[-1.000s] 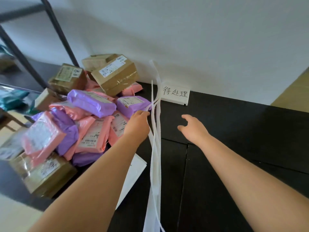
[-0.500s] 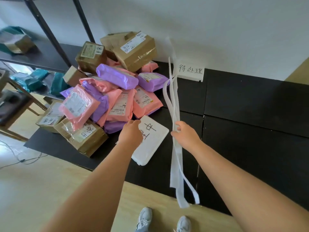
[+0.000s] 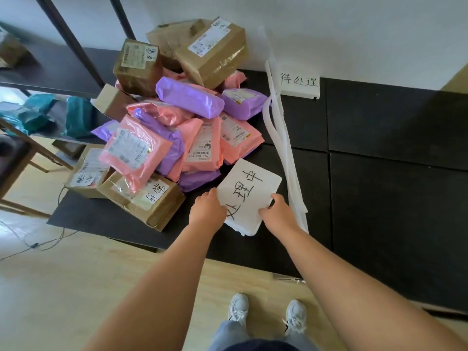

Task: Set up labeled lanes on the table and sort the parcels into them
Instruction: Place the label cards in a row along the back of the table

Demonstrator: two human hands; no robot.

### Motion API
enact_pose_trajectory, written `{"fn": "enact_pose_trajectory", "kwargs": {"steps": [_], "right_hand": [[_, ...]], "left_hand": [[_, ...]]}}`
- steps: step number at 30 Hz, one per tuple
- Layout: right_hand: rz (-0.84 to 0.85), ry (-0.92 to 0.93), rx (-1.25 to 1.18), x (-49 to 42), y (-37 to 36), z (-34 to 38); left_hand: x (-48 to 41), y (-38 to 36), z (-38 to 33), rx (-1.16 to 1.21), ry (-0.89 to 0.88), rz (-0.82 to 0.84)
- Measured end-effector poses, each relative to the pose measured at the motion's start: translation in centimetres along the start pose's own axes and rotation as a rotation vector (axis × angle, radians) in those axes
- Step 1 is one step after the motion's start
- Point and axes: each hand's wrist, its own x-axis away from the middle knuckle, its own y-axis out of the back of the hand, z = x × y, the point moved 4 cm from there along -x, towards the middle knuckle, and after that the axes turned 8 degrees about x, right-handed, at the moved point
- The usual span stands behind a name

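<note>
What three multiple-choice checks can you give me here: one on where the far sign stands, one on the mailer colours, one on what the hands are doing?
1. Where is the far sign?
A. On a chair
B. On the table by the wall, right of the white strips
C. On the floor

2. What colours are the soft mailers heaped on the table?
A. Green and yellow
B. Black and white
C. Pink and purple

3. How is the near sign held?
A. Both hands grip its near end
B. Only one hand grips it
C. No hand touches it

Key:
1 B: it sits at the wall, just right of the strips.
2 C: only pink and purple bags lie among the brown boxes.
3 A: the left hand and the right hand each grip an edge.
</note>
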Motion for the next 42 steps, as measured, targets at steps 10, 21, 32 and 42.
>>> {"fn": "enact_pose_trajectory", "kwargs": {"steps": [10,21,32,42], "right_hand": [[-0.135,0.046,-0.127,0.8,2.6,1.0],[-0.409,0.054,-0.296,1.0,12.1,-2.4],[-0.388,-0.004,-0.213,2.1,26.6,-14.9],[-0.294,-0.042,-0.41,0.1,33.7,-22.6]], "left_hand": [[1.1,2.4,-2.2,0.464,-0.046,-0.136],[0.4,3.4,-11.7,0.922,-0.095,0.065],[3.8,-3.6,-26.3,0.903,-0.15,0.231],[6.5,-11.2,-32.1,1.104,0.067,0.094]]}}
